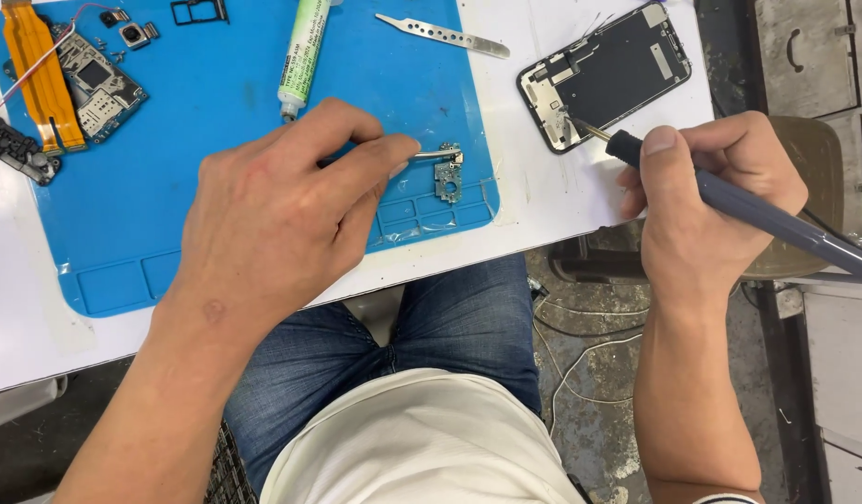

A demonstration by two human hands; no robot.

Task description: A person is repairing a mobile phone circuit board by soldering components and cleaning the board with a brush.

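two hands at work on phone parts over a blue repair mat

the left hand (281,210) is closed around metal tweezers (437,153), whose tips touch a small green circuit board (448,175) lying on the blue mat (169,215) just right of the fingertips; the tweezers run left to right, pointing right. the right hand (701,201) is closed in a grip on a soldering iron (729,201), well apart to the right of the board. the long axis of the iron goes from near right to far left, and its thin tip points far left, meeting the near edge of an opened phone frame (606,73) on the white table (543,187). a solder paste syringe (303,58) lies far from the left hand, and a metal pry tool (442,35) lies far right of it.
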